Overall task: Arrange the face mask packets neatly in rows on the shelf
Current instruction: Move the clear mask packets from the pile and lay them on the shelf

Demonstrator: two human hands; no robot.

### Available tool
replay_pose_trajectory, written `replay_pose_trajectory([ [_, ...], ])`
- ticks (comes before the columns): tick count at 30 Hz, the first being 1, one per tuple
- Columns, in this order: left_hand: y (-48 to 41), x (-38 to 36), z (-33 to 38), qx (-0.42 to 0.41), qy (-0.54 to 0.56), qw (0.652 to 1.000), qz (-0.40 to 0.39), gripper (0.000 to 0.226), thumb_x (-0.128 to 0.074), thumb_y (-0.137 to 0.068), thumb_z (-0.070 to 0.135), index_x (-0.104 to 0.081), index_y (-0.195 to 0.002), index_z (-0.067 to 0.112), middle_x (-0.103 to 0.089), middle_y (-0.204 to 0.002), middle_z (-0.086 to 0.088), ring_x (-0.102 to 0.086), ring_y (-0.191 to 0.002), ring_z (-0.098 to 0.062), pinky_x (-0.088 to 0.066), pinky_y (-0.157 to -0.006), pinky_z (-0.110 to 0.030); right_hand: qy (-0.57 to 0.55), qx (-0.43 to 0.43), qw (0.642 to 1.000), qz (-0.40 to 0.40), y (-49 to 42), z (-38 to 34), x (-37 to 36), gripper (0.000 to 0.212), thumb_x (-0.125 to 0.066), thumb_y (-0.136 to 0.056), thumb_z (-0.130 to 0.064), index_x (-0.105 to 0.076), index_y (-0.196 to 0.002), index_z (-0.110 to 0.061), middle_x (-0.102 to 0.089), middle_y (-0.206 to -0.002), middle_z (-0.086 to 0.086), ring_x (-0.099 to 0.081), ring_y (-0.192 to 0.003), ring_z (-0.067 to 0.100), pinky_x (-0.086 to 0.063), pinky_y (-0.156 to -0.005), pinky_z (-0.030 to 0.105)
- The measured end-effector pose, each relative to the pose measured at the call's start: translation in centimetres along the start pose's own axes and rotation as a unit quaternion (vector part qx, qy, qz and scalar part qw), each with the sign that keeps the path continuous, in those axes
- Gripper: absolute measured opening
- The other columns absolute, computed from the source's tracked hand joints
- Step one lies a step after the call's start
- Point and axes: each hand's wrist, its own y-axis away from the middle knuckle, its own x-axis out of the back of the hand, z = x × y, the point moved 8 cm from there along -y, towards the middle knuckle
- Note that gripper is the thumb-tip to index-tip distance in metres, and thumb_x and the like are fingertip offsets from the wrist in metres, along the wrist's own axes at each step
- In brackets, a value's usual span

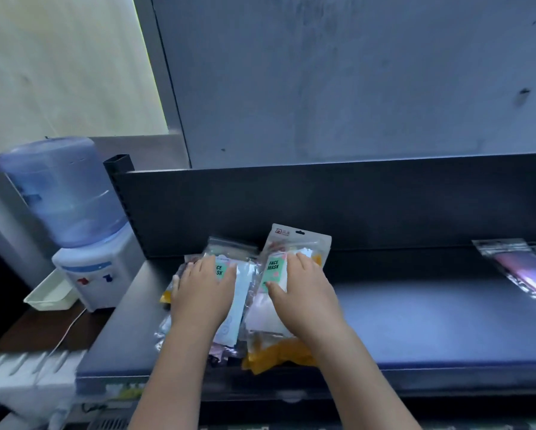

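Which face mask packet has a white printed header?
The plastic packet under the right hand, with a black hang slot; the left hand's packet has a clear top.

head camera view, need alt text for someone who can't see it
A person's left hand and right hand rest flat on two piles of face mask packets on a dark shelf. A water dispenser stands to the left.
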Motion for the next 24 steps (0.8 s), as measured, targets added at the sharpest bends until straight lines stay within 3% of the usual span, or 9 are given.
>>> replay_pose_trajectory([
  [4,-0.6,-0.4,-3.4,0.019,0.045,0.998,-0.045,0.050,-0.047,-0.102,0.051,-0.054,-0.141,0.020,-0.058,-0.145,-0.005,-0.056,-0.128,-0.035,-0.044,-0.104,-0.046,0.025,-0.033,0.999,0.016,0.1,-1.2,-1.7,0.074,-0.062,-0.096,-0.046,-0.031,-0.157,-0.018,-0.038,-0.157,0.000,-0.031,-0.147,0.022,-0.041,-0.116,0.041],
  [8,-0.4,-0.7,-5.3,0.032,0.099,0.993,-0.054,0.036,-0.066,-0.092,0.031,-0.059,-0.126,0.020,-0.066,-0.126,-0.005,-0.054,-0.096,-0.026,-0.042,-0.078,-0.034,0.022,-0.102,0.993,0.047,0.5,-1.4,-2.7,0.072,-0.069,-0.092,-0.037,-0.035,-0.152,-0.016,-0.022,-0.167,0.007,-0.022,-0.152,0.028,-0.045,-0.112,0.042],
  [12,-0.7,-0.4,-6.6,0.027,0.152,0.988,-0.023,0.034,-0.078,-0.081,0.029,-0.066,-0.113,0.026,-0.072,-0.108,0.000,-0.065,-0.097,-0.028,-0.055,-0.080,-0.037,0.013,-0.128,0.988,0.090,1.1,-1.7,-3.0,0.059,-0.068,-0.085,-0.010,-0.046,-0.140,-0.012,-0.027,-0.162,0.012,-0.028,-0.147,0.033,-0.051,-0.097,0.039],
  [15,-0.4,-0.3,-7.0,0.028,0.166,0.986,-0.003,0.047,-0.081,-0.081,0.029,-0.064,-0.124,0.025,-0.066,-0.101,0.000,-0.063,-0.104,-0.033,-0.050,-0.077,-0.035,-0.002,-0.085,0.986,0.140,1.5,-2.6,-2.7,0.057,-0.064,-0.078,0.006,-0.053,-0.132,-0.009,-0.033,-0.160,0.012,-0.033,-0.144,0.033,-0.052,-0.093,0.038],
  [19,-0.2,-0.4,-7.3,0.011,0.195,0.980,0.035,0.055,-0.085,-0.076,0.023,-0.065,-0.127,0.020,-0.068,-0.101,-0.005,-0.062,-0.103,-0.036,-0.054,-0.077,-0.038,-0.111,-0.049,0.969,0.217,2.2,-3.8,-2.1,0.077,-0.058,-0.071,0.021,-0.052,-0.143,-0.006,-0.031,-0.161,0.009,-0.037,-0.146,0.031,-0.052,-0.099,0.039],
  [21,-0.4,-0.4,-7.3,-0.003,0.219,0.975,0.049,0.055,-0.088,-0.072,0.017,-0.067,-0.122,0.018,-0.068,-0.109,-0.004,-0.062,-0.098,-0.029,-0.052,-0.075,-0.037,-0.197,-0.089,0.941,0.260,2.7,-3.3,-1.5,0.084,-0.058,-0.073,0.024,-0.043,-0.151,-0.003,-0.025,-0.164,0.008,-0.040,-0.144,0.028,-0.051,-0.105,0.038],
  [24,-0.6,-0.2,-7.7,0.011,0.256,0.965,0.063,0.047,-0.089,-0.070,0.012,-0.069,-0.112,0.016,-0.061,-0.116,-0.008,-0.059,-0.089,-0.025,-0.043,-0.069,-0.031,-0.301,-0.174,0.904,0.249,3.1,-2.1,-1.2,0.059,-0.057,-0.080,0.019,-0.052,-0.137,0.006,-0.029,-0.161,0.007,-0.054,-0.129,0.029,-0.052,-0.089,0.033],
])
